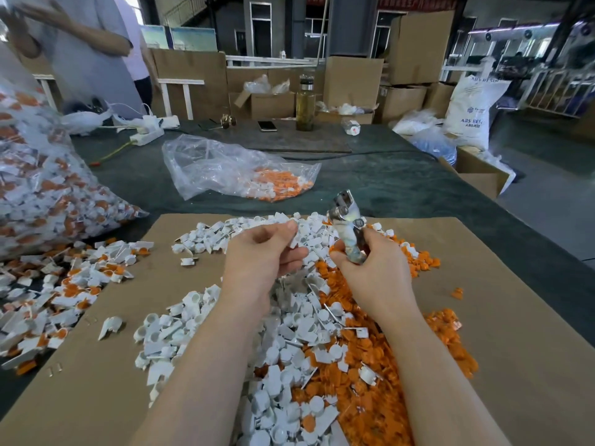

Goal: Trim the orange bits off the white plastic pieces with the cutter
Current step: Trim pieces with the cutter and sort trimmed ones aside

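Step in hand: between cuts. The cutter (349, 230) is gripped upright in the right hand (370, 268). A white piece (294, 241) is pinched in the left hand (264, 252), at 9 o'clock of the blades. Next, judged: the piece's orange tab, not visible here, must be fed between the blades.

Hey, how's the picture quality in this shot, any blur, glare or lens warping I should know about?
Head view: wide-angle warping bends the table edge and background posts; the cutter in the right hand is smeared by motion blur with bright glints; the left hand looks sharper; the big bag at far left is soft; lighting is even, shadows faint.
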Motion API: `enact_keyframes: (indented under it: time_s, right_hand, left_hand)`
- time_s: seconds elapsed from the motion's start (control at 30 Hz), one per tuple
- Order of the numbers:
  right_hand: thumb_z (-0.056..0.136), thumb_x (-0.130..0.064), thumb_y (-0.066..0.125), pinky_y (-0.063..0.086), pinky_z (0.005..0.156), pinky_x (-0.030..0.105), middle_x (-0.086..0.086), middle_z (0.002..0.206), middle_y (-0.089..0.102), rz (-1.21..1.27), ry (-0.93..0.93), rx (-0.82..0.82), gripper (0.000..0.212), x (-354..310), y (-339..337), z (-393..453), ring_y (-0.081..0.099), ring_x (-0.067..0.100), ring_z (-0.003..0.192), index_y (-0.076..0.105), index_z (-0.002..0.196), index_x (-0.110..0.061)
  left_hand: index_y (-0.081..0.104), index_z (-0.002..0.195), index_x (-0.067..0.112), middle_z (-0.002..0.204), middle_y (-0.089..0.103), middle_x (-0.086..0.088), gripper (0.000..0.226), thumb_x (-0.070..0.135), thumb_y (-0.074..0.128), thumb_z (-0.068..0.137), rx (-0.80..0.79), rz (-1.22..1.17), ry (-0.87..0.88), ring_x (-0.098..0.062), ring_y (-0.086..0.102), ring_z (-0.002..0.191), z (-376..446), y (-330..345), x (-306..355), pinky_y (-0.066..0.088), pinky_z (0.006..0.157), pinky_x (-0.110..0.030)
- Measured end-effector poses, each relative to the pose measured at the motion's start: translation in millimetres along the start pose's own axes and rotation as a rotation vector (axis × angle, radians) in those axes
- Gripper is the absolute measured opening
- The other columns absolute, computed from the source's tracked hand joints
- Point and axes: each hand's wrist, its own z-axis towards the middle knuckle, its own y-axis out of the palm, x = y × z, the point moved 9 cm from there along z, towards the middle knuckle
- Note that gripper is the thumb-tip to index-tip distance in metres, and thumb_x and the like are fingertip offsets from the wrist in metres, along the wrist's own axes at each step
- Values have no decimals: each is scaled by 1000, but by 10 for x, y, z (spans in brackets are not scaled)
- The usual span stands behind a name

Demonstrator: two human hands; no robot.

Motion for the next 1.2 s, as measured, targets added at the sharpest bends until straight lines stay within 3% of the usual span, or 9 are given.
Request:
enact_keyframes:
  time_s: [0.1,0.2,0.3,0.5,0.67,0.9,1.03,1.2]
  right_hand:
    - [86,-32,72,52,67,28,-13,86,66,89,-11,29,16,-26,-13,-9,61,7,78,66,99,-24]
    - [87,-25,72,43,60,10,-20,81,63,211,-30,52,14,-59,-38,-24,61,-3,75,63,95,-32]
    - [88,-19,70,44,62,5,-22,83,65,293,-76,70,17,-118,-65,-44,61,-8,80,63,96,-32]
    - [87,-29,71,46,61,10,-16,77,64,277,-101,120,10,-152,-91,-54,61,0,75,64,93,-26]
    - [88,-36,69,42,58,18,-15,75,61,195,-70,138,16,-105,-88,-53,59,4,70,64,95,-23]
    - [87,-36,70,43,58,17,-15,73,62,221,-79,160,12,-135,-116,-79,59,2,69,61,89,-28]
    - [87,-34,70,43,57,20,-15,73,62,205,-92,171,13,-159,-125,-92,59,3,68,60,89,-26]
    - [87,-34,70,43,56,20,-14,73,61,190,-82,170,14,-161,-125,-89,59,4,67,60,89,-24]
  left_hand:
    - [72,94,9,70,76,0,8,9,73,87,-23,51,1,-11,72,61,-24,56,-18,57,54,-19]
    - [73,96,9,74,76,-6,10,4,73,87,-37,73,6,-12,72,62,-35,91,-31,58,57,-21]
    - [70,93,6,71,75,-7,10,4,75,85,-36,66,2,-13,72,61,-56,117,-37,61,61,-24]
    - [69,94,3,73,75,-13,14,1,75,83,-46,33,0,-16,74,65,-106,166,-27,57,56,-20]
    - [70,91,4,70,75,-8,12,-1,77,81,-33,58,55,-19,75,69,-130,175,21,60,62,-24]
    - [73,78,14,65,74,-3,12,6,81,76,23,248,156,-23,74,69,-151,166,107,62,68,-30]
    - [74,76,21,63,73,3,14,12,84,74,44,318,222,-11,70,58,-193,186,147,61,68,-30]
    - [73,71,33,67,73,14,18,18,83,77,37,423,350,-4,70,65,-251,224,246,58,66,-21]
